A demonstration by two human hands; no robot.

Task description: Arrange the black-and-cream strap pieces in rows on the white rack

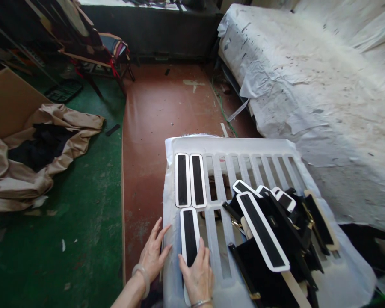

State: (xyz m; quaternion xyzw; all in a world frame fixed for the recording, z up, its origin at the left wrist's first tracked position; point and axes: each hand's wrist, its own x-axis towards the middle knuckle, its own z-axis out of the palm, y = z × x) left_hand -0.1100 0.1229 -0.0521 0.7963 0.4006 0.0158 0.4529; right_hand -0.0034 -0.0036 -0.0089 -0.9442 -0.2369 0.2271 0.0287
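My right hand [197, 273] is over the lower part of a black strip with a white border [189, 233], thumb at its left edge and fingers at its right. That strip lies on a slotted white surface [231, 145] and is partly hidden by the hand. My left hand [154, 252] is at the surface's left edge, fingers apart, holding nothing. Two similar strips, a left one [182, 182] and a right one [198, 182], lie side by side farther up. To the right, another bordered strip [261, 233] rests tilted on a pile of black pieces [263, 273] with gold-coloured metal parts.
A large table covered in stained white sheeting [295, 77] stands at the right. On the left are a chair [109, 51], a cardboard box [16, 98] and tan cloth [80, 119] with black material on it. The floor is green and reddish brown, with scraps lying about.
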